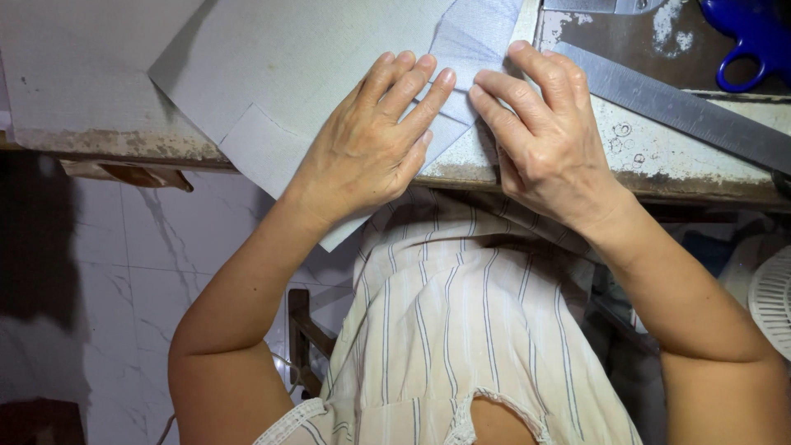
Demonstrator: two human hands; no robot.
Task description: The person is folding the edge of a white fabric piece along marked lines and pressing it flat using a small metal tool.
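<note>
A sheet of pale grey fabric (313,58) lies flat on the worn surface (651,156), with its near corner hanging over the front edge toward the person. Along its right side a strip is folded over, making a darker, doubled band that runs diagonally from the top of the frame down toward the edge of the surface. A second, smaller fold shows as a lighter rectangle on the near left part of the sheet.

The left hand (371,148) rests palm down on the fabric, fingers stretched out and close together, fingertips pressing on the folded band. Its grip is wide and flat, closing on nothing. The right hand (548,140) lies just beside it, also flat and spread, with the index and middle fingertips on the fold's edge and nearly meeting the left fingertips; the rest of that hand lies over the bare surface. Its grip too is wide, pressing rather than holding.

To the right of the right hand, a long metal ruler (684,111) lies slanted across the surface. Beyond it, at the top right corner, are the blue handles of a pair of scissors (746,41). The person wears a cream striped shirt (445,330), and a white marbled floor (148,247) shows below the surface.
</note>
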